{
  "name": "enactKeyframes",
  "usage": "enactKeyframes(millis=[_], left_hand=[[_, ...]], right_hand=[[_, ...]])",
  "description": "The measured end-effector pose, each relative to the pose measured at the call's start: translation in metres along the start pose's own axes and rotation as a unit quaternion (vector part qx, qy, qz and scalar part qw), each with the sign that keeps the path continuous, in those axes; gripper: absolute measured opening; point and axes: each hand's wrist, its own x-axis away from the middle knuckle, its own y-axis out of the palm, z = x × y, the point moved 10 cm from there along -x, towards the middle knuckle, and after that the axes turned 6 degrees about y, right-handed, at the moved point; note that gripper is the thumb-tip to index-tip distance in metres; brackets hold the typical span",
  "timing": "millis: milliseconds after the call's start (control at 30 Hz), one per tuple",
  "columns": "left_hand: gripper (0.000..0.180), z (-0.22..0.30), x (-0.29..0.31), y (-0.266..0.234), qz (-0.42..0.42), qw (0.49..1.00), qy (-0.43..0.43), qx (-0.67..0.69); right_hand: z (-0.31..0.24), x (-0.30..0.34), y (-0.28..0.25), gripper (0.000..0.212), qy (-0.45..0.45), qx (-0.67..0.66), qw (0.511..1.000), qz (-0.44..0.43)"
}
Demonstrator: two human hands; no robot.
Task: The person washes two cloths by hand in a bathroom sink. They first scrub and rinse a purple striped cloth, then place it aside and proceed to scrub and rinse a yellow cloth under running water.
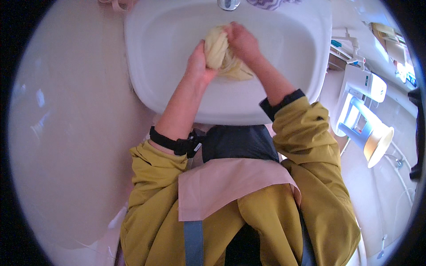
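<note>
A bunched, twisted pale yellow cloth (216, 48) is held over the basin of the white sink (177, 95). My left hand (199, 63) is wrapped round its left side, thumb up along the edge. Bent fingers of my right hand (243, 41) grip its upper right side. A looser part of the cloth hangs below and to the right, between my wrists. Some fingertips of both hands are hidden behind the cloth or turned away.
A chrome tap (228, 4) stands at the sink's far edge, with a purple-and-white patterned cloth (268, 3) beside it. Something pink (119, 4) lies at the far left. To the right are a toilet (355, 84) and a blue-and-cream stool-like object (370, 133).
</note>
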Motion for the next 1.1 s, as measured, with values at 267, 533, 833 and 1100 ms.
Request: enactKeyframes(millis=[267, 533, 833, 1100], left_hand=[[0.051, 0.032, -0.004, -0.070, 0.092, 0.899, 0.045, -0.426], [0.056, -0.040, 0.016, -0.070, 0.097, 0.964, -0.158, -0.189], [0.054, -0.010, -0.009, -0.005, -0.191, 0.974, -0.119, 0.017], [0.038, 0.002, -0.009, -0.031, 0.015, 0.991, 0.045, -0.122]], right_hand=[[0.101, 0.020, 0.037, 0.061, 0.138, 0.069, 0.988, 0.000], [0.103, 0.030, 0.038, 0.063, 0.207, 0.056, 0.976, 0.038], [-0.074, 0.081, 0.024, 0.029, 0.053, -0.242, 0.958, -0.146], [-0.011, 0.019, 0.015, 0.038, 0.076, 0.096, 0.992, -0.034]])
